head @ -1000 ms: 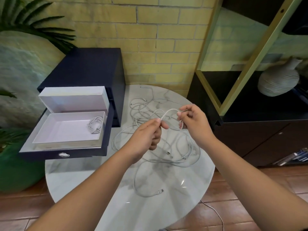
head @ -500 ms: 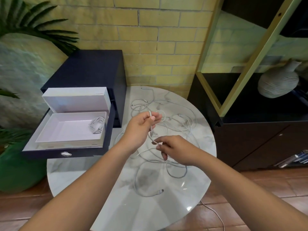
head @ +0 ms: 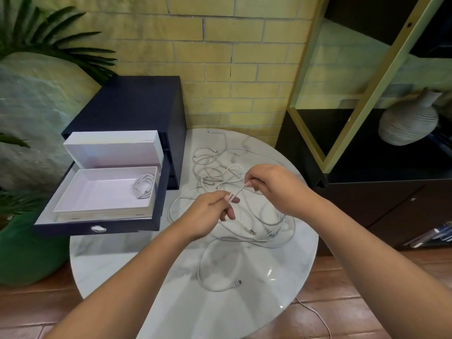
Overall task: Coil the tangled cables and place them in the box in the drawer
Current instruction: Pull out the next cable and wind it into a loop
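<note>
Several white cables point(head: 221, 172) lie tangled on the round marble table point(head: 171, 277). My left hand point(head: 208, 214) pinches one white cable near its end, above the tangle. My right hand point(head: 271, 184) pinches the same cable a short way along, up and to the right. A short stretch of cable runs taut between the two hands. An open white box point(head: 97, 194) sits in the pulled-out dark blue drawer point(head: 97, 228) at the left. One coiled white cable point(head: 144, 184) lies in the box's right end.
The box's lid point(head: 112, 150) stands upright behind it. The dark blue cabinet point(head: 132, 106) touches the table's left edge. A black and gold shelf unit point(head: 367, 155) with a ribbed vase point(head: 408, 123) stands at the right. A green pot point(head: 24, 253) sits at the lower left.
My right hand rose from low over the tangle to up and right of the left hand. My left hand dropped slightly toward me. The cable between them is now stretched short.
</note>
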`<control>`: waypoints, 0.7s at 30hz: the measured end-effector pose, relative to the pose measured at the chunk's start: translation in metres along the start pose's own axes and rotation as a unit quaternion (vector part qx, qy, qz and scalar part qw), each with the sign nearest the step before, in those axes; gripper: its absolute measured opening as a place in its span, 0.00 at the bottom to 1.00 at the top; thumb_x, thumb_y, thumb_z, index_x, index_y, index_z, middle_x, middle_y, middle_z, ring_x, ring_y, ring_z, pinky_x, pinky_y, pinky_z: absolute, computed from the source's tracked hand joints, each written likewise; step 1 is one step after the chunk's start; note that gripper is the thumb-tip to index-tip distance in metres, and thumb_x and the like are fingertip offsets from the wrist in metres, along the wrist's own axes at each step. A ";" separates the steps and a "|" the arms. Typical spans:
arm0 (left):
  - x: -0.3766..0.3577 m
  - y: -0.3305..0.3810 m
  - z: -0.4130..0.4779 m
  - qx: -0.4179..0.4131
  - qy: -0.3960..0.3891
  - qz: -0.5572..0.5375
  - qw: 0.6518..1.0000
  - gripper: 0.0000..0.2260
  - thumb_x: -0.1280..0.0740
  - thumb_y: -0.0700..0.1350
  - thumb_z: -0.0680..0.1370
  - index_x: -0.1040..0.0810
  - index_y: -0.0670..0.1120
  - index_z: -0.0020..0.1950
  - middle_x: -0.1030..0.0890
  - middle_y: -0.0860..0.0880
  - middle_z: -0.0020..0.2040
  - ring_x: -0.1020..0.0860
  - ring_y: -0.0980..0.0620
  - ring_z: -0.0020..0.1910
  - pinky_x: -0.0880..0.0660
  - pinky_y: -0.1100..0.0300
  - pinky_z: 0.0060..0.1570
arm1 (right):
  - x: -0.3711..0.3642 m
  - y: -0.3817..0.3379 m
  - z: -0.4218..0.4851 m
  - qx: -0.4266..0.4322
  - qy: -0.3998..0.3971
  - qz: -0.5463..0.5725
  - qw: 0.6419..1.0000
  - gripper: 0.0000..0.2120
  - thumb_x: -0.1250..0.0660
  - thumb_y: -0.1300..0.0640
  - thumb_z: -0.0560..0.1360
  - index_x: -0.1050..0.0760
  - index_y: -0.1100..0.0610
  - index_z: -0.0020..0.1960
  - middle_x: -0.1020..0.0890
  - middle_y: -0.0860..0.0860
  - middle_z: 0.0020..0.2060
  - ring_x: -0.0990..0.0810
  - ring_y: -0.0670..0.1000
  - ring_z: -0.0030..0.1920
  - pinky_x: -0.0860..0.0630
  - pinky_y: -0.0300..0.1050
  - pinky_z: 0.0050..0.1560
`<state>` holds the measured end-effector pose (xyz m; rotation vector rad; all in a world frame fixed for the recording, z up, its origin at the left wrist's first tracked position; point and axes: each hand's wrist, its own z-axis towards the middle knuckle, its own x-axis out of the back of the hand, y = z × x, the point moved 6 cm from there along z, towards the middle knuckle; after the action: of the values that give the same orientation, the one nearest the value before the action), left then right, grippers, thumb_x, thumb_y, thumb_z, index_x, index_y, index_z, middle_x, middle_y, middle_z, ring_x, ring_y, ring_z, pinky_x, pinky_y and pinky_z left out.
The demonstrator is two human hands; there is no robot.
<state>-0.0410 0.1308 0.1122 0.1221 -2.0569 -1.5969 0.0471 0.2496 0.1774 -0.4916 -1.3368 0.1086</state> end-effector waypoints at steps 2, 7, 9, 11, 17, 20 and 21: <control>0.001 0.002 -0.003 0.007 -0.002 -0.009 1.000 0.15 0.44 0.51 0.83 0.20 0.48 0.54 0.21 0.54 0.35 0.27 0.60 0.33 0.30 0.71 0.37 | -0.001 0.000 0.001 0.014 0.010 -0.002 1.000 0.08 0.39 0.55 0.80 0.23 0.56 0.48 0.23 0.45 0.41 0.26 0.47 0.43 0.28 0.46 0.44; 0.001 0.012 -0.005 -0.021 -0.006 -0.034 0.999 0.13 0.44 0.46 0.83 0.20 0.47 0.53 0.23 0.55 0.32 0.29 0.60 0.30 0.30 0.68 0.34 | 0.002 0.007 0.003 0.026 0.042 0.005 0.999 0.09 0.39 0.56 0.80 0.21 0.57 0.51 0.21 0.47 0.43 0.27 0.49 0.46 0.30 0.45 0.48; 0.005 0.015 -0.005 -0.019 0.012 -0.082 0.996 0.13 0.44 0.46 0.83 0.20 0.47 0.51 0.24 0.55 0.32 0.30 0.58 0.30 0.30 0.64 0.33 | 0.003 0.011 0.003 0.024 0.056 -0.006 0.998 0.09 0.40 0.57 0.81 0.22 0.56 0.54 0.21 0.46 0.42 0.27 0.49 0.46 0.30 0.45 0.47; 0.011 0.018 -0.004 -0.018 0.030 -0.131 0.991 0.14 0.45 0.46 0.84 0.20 0.46 0.49 0.25 0.54 0.32 0.32 0.58 0.29 0.31 0.65 0.32 | 0.005 0.020 0.003 -0.005 0.074 -0.004 0.997 0.09 0.41 0.58 0.81 0.24 0.54 0.56 0.22 0.44 0.42 0.27 0.48 0.47 0.29 0.44 0.47; 0.011 0.034 -0.004 -0.036 0.009 -0.223 0.974 0.15 0.47 0.44 0.84 0.21 0.42 0.54 0.30 0.53 0.29 0.34 0.57 0.28 0.32 0.65 0.31 | -0.011 0.043 0.002 -0.094 0.053 0.055 0.993 0.07 0.41 0.55 0.81 0.24 0.53 0.52 0.20 0.43 0.37 0.23 0.44 0.40 0.27 0.43 0.41; 0.009 0.045 -0.001 -0.040 0.000 -0.284 0.958 0.16 0.48 0.44 0.84 0.22 0.41 0.55 0.32 0.52 0.29 0.35 0.56 0.27 0.32 0.64 0.32 | -0.034 0.046 -0.004 -0.160 -0.002 0.232 0.959 0.12 0.43 0.50 0.82 0.24 0.54 0.46 0.26 0.47 0.29 0.28 0.45 0.30 0.29 0.41 0.36; 0.008 0.048 0.000 -0.041 -0.004 -0.299 0.953 0.16 0.48 0.44 0.84 0.23 0.41 0.56 0.33 0.52 0.29 0.36 0.56 0.28 0.32 0.64 0.33 | -0.040 0.045 -0.007 -0.178 -0.015 0.270 0.946 0.14 0.43 0.49 0.82 0.24 0.55 0.45 0.29 0.48 0.28 0.30 0.45 0.30 0.28 0.42 0.35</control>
<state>-0.0359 0.1417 0.1589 0.7729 -2.0673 -2.0238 0.0526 0.2734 0.1220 -1.1634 -1.2245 0.3306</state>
